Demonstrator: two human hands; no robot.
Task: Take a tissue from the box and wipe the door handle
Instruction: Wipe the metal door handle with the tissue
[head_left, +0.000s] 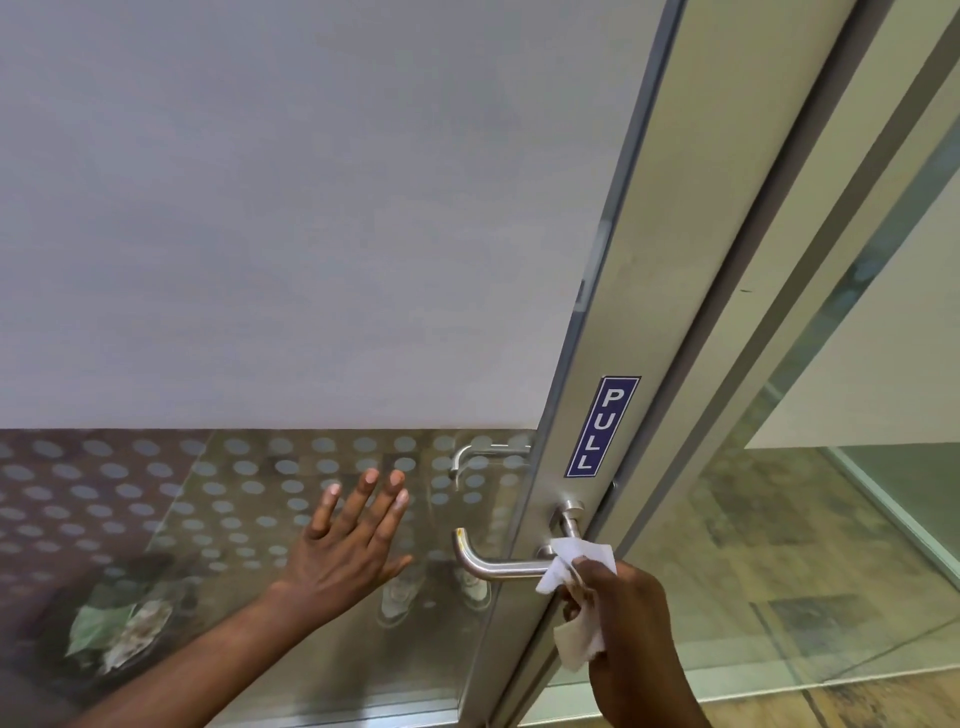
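Right hand (631, 618) clenched around a white tissue (574, 564); the upper wad is pressed onto the door handle (498, 564) near where the lever meets its neck, and a loose tail of tissue hangs below the fingers. The handle is a brushed-metal lever on the metal door frame (597, 332), its free end curving toward the left.

Left hand (348, 540) is spread flat, fingers splayed, holding nothing, palm toward the glass door panel (260, 208) left of the handle. Cannot tell whether it touches the glass.

The glass is frosted above, with a band of frosted dots lower down. A second lever (480, 457) shows through the glass, on the far side.

Blue sticker (602, 426) on the frame just above the handle, white vertical letters: "PULL".
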